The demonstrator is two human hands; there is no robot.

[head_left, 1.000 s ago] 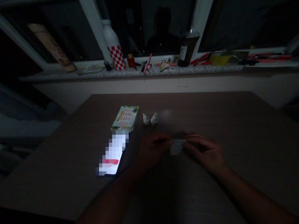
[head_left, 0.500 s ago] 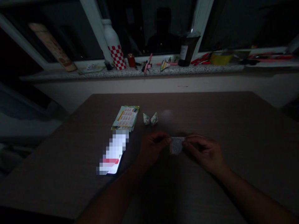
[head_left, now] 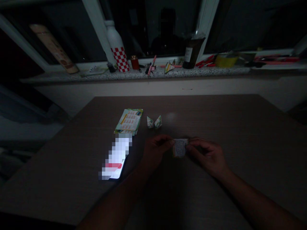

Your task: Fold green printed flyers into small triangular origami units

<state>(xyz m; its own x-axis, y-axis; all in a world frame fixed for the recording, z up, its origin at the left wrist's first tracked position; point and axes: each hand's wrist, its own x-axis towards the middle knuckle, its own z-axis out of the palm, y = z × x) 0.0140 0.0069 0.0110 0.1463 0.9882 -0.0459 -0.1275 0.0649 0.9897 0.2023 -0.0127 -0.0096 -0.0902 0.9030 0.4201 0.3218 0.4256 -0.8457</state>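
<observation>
A small folded piece of printed paper (head_left: 180,147) is held just above the dark wooden table (head_left: 227,127). My left hand (head_left: 155,152) pinches its left edge and my right hand (head_left: 208,156) pinches its right edge, fingers closed on it. Two small folded paper shapes (head_left: 154,122) sit on the table just beyond my hands. A stack of printed leaflets (head_left: 129,121) lies to their left. A lit phone (head_left: 115,158) lies at the left of my left hand.
The room is dim. A stone windowsill (head_left: 134,75) behind the table carries a red-and-white checked bottle (head_left: 117,48), a dark bottle (head_left: 192,51), a cardboard tube (head_left: 54,48), pens and small clutter.
The folded paper has turned from tilted to nearly square between my fingers. Both hands have shifted slightly left and a little closer together.
</observation>
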